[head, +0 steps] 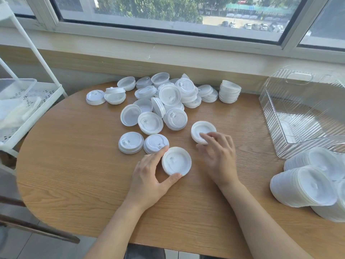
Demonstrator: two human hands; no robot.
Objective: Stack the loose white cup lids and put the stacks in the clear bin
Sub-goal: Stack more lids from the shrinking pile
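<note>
Lids (160,101) heaped loose at the far middle of the wooden table (74,165). Left hand (149,176) pinching one lid (176,161) between thumb and forefinger. Right hand (217,154) blurred, fingers loosely curled onto a small stack (202,130), grip unclear. Clear bin (298,128) far right, cut off. Finished stacks (306,187) lying near right, partly out of frame.

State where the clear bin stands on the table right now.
In the head view the clear bin stands at the table's far right, below the window, just beyond the long lid stacks.
</note>
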